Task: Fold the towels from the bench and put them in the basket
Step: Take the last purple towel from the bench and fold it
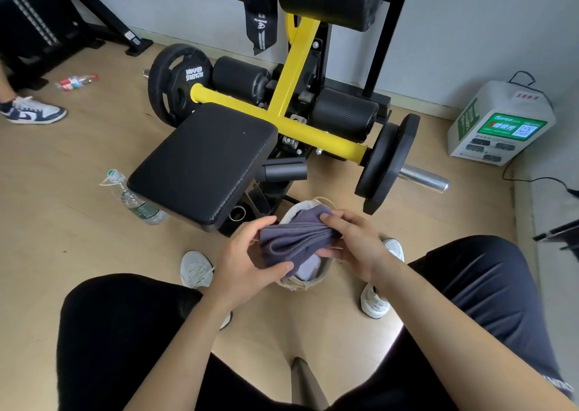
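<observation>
Your hands, left hand [247, 255] and right hand [354, 243], both pinch the bunched grey towel [294, 241] just above the basket [302, 285] — square its folds, then lower it in flat

Bright, even light; fisheye-warped edges.

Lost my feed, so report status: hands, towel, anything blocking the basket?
Left hand and right hand both grip the grey towel. Towel bunched, held right above the basket. Pale cloth already inside; nothing blocks the opening.
</observation>
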The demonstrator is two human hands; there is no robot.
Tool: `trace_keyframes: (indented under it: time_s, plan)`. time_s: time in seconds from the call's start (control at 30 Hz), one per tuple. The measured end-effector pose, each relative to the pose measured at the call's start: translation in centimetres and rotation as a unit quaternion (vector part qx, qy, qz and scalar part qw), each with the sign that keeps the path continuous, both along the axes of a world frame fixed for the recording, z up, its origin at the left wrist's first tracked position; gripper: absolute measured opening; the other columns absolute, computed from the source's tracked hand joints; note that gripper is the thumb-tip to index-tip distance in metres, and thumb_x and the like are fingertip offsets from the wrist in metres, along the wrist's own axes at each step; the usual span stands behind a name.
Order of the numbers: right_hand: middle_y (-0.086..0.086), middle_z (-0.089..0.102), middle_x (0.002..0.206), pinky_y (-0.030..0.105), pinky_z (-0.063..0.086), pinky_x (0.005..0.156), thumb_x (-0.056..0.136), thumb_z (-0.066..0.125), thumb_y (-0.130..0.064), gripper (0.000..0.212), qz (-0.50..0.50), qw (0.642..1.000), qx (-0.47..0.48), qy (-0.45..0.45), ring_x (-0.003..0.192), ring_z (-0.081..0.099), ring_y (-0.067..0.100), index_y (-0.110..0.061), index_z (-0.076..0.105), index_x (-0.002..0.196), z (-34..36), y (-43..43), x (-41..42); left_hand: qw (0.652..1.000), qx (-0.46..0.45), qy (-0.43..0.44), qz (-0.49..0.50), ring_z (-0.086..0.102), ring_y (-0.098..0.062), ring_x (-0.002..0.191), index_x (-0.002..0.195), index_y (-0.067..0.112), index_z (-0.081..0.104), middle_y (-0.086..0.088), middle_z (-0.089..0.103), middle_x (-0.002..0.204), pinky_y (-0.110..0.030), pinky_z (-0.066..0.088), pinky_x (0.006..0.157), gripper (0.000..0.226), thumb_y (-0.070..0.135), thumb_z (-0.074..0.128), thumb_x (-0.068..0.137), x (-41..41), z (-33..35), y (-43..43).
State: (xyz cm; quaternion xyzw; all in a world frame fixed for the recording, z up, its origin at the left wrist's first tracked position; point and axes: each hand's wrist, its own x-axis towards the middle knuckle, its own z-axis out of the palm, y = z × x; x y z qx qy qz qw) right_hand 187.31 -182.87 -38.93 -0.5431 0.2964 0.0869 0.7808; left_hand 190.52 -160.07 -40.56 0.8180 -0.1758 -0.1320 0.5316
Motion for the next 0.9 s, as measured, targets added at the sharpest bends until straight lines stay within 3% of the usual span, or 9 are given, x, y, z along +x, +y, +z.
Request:
trace_keyframes:
  time_s: [0.13, 0.33, 0.5, 0.63, 0.73, 0.9]
  plan:
    - [0.007, 0.068, 0.090, 0.036, 0.064, 0.069, 0.094, 0.066, -0.019, 0.019, -0.026, 0.997, 0.059, 0.039, 0.076, 0.070, 0.022, -0.008, 0.065, 0.110, 0.2, -0.1, 0.1, 0.990, -0.076, 0.119, 0.015, 0.065, -0.016, 0.123, 0.142, 0.038, 0.048, 0.008, 0.065, 0.134, -0.048, 0.057, 0.099, 0.093, 0.028, 0.094, 0.062, 0.1, -0.4, -0.3]
    - [0.005, 0.071, 0.091, 0.031, 0.064, 0.065, 0.096, 0.063, -0.018, 0.010, -0.049, 0.992, 0.102, 0.062, 0.084, 0.070, 0.019, -0.013, 0.070, 0.101, 0.4, -0.1, 0.0, 0.988, -0.082, 0.132, 0.004, 0.059, -0.014, 0.131, 0.151, 0.037, 0.040, 0.010, 0.055, 0.145, -0.041, 0.058, 0.098, 0.105, 0.027, 0.095, 0.061, 0.1, -0.8, -0.5]
    - [0.011, 0.062, 0.097, 0.035, 0.064, 0.062, 0.096, 0.062, -0.012, 0.007, -0.078, 0.992, 0.086, 0.051, 0.089, 0.066, 0.026, -0.008, 0.060, 0.102, 0.1, 0.0, 0.0, 0.992, -0.071, 0.080, 0.064, 0.065, 0.000, 0.114, 0.135, 0.032, 0.056, 0.014, 0.067, 0.125, -0.022, 0.057, 0.086, 0.065, 0.006, 0.083, 0.082, 0.1, -0.1, -0.9]
    - [0.016, 0.060, 0.105, 0.045, 0.062, 0.074, 0.096, 0.063, -0.008, 0.006, -0.082, 0.992, 0.093, 0.037, 0.095, 0.067, 0.033, -0.010, 0.058, 0.097, -0.3, 0.2, 0.0, 0.996, -0.054, 0.004, 0.064, 0.070, -0.010, 0.104, 0.113, 0.023, 0.068, 0.003, 0.072, 0.111, -0.018, 0.055, 0.082, 0.035, 0.004, 0.079, 0.086, 0.3, -0.1, -0.8]
    - [0.016, 0.062, 0.104, 0.041, 0.063, 0.070, 0.095, 0.063, -0.007, 0.008, -0.090, 0.990, 0.100, 0.035, 0.095, 0.067, 0.032, -0.010, 0.058, 0.101, -0.3, 0.2, -0.1, 0.997, -0.061, -0.009, 0.054, 0.069, -0.013, 0.105, 0.112, 0.018, 0.067, 0.000, 0.072, 0.110, -0.019, 0.056, 0.084, 0.031, 0.005, 0.078, 0.086, 0.4, -0.4, -0.6]
    - [0.014, 0.065, 0.100, 0.035, 0.064, 0.065, 0.096, 0.062, -0.008, 0.004, -0.094, 0.989, 0.106, 0.037, 0.087, 0.070, 0.027, -0.009, 0.059, 0.100, -0.2, 0.2, -0.2, 0.995, -0.100, -0.014, -0.013, 0.066, -0.020, 0.112, 0.104, 0.021, 0.067, 0.004, 0.068, 0.114, -0.023, 0.054, 0.090, 0.037, -0.011, 0.073, 0.085, 0.8, -0.6, -0.2]
